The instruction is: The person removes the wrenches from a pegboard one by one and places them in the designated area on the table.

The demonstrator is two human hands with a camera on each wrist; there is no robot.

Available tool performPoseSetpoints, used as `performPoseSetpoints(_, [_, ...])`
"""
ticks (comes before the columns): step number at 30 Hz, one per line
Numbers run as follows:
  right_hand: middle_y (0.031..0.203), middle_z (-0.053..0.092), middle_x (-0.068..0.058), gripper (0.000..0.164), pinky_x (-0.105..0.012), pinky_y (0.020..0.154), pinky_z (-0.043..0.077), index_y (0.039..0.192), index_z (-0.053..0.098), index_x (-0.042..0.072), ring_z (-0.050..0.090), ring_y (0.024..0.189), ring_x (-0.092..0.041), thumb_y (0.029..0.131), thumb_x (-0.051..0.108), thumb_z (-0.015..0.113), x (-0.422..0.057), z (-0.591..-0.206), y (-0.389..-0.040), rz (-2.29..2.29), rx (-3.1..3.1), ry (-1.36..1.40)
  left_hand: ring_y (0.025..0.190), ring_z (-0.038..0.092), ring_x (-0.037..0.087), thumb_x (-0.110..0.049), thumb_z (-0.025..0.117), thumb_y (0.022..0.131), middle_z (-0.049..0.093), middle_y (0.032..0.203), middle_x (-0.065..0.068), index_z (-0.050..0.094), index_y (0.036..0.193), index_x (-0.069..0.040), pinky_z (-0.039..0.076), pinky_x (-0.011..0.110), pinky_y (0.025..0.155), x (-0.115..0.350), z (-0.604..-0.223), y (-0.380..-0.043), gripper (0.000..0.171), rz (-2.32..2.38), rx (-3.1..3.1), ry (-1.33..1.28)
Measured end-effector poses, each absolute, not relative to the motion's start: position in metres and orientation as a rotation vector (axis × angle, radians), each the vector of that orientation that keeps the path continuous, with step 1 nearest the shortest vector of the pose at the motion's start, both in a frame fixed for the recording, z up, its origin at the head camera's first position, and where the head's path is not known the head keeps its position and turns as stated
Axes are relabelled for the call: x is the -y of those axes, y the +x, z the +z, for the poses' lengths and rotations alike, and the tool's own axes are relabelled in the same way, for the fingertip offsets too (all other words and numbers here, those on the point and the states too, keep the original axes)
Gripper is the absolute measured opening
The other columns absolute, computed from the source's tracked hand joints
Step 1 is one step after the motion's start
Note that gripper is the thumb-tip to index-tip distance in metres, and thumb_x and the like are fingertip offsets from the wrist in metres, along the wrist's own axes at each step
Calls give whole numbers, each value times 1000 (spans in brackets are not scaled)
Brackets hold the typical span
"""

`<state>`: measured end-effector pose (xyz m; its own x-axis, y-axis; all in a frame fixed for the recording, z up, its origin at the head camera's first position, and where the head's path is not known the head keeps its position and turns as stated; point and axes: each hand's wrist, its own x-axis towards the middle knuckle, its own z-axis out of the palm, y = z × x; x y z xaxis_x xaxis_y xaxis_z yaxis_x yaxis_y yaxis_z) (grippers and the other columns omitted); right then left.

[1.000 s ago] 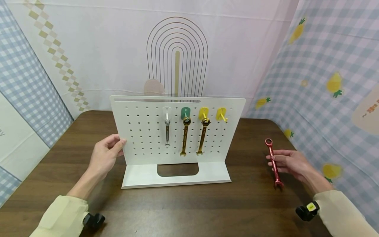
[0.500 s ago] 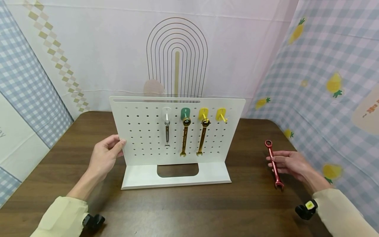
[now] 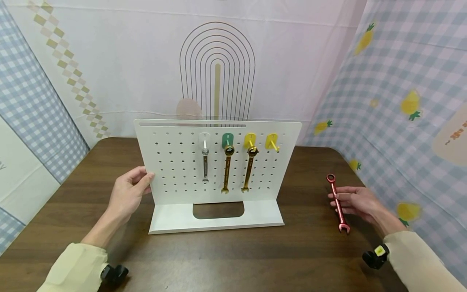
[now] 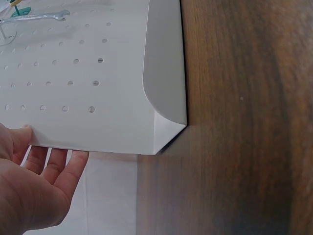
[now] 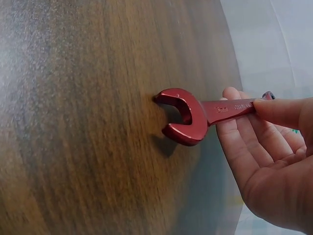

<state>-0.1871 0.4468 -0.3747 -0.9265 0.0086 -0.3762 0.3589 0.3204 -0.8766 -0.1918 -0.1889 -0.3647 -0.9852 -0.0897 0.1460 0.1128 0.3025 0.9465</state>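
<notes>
A white pegboard stand [image 3: 175, 162] stands upright on the table. My left hand [image 3: 128, 192] pinches its left edge, thumb on the front and fingers behind, as the left wrist view also shows. On the right, my right hand [image 3: 359, 202] holds a red combination wrench [image 3: 338, 205] between thumb and fingers; in the right wrist view the wrench's open-end head [image 5: 188, 117] points away from the palm. On the board hang a small silver wrench [image 3: 205, 166] from a white hook, a gold wrench [image 3: 226, 170] from a green hook [image 3: 228, 139], and another gold wrench [image 3: 249, 170] from a yellow hook [image 3: 250, 140].
A second yellow hook [image 3: 271, 142] at the board's right bears no wrench. The board's base [image 3: 171, 219] has a wide cutout. Brown wooden table [image 3: 226, 259] lies beneath everything. A printed curtain [image 3: 292, 61] hangs behind, and a checked one [image 3: 394, 134] on the right.
</notes>
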Motion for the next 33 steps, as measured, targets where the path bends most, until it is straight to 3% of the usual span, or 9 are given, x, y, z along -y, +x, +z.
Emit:
performPoseSetpoints(13, [102,80,12,56,-32,76,66,151,36,-17,78,90,-8,108,10,59,-445,-373,-189,-1624,-2289,342,89,64,-6,-21,65,107,67,89,-24,65,123,7,60,14,78,189,-365,-190,32,-1749,2391,-40])
performPoseSetpoints(22, [99,80,11,39,-32,73,65,140,54,-8,78,88,-9,107,10,62,-449,-375,-190,-1651,-2281,350,88,64,-6,-20,66,107,68,88,-24,65,122,7,59,14,77,189,-365,-191,31,-1764,2380,-51])
performPoseSetpoints(33, [99,80,8,42,-33,74,66,142,51,-12,78,87,-11,107,8,60,-450,-375,-191,-1646,-2282,360,89,65,-6,-22,64,108,67,90,-26,65,122,7,59,13,78,188,-364,-188,32,-1733,2385,-52])
